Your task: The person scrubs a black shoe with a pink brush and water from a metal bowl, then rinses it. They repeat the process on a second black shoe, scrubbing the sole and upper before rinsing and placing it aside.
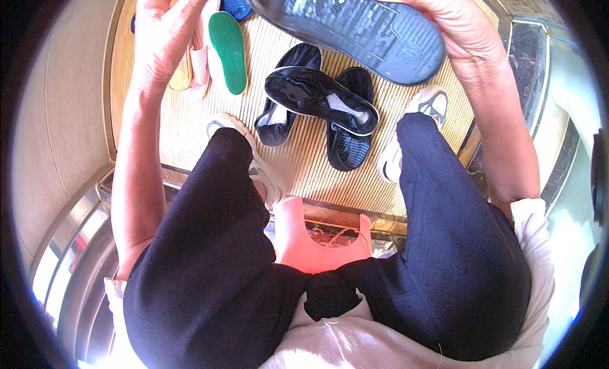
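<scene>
A dark slipper (342, 31) is held up at the top of the view, its textured blue-grey sole facing me. My right hand (442, 12) grips it at the right end. My left hand (173, 26) is at the upper left, its fingertips cut off by the frame edge, so its grasp is hidden. Beneath the slipper, several black cloth shoes (309, 90) lie on the ribbed mat (304, 174), one across two others. A green insole (228, 52) lies to their left, beside a pink slipper (200, 69) and a yellow insole (181, 76).
My beige shoes (430, 105) rest on the mat, on either side of the black shoes. A pink plastic stool (309, 255) shows between my thighs. A pale wall panel (71, 97) stands at the left, a dark stone edge (525, 59) at the right. Something blue (235, 5) lies at the top.
</scene>
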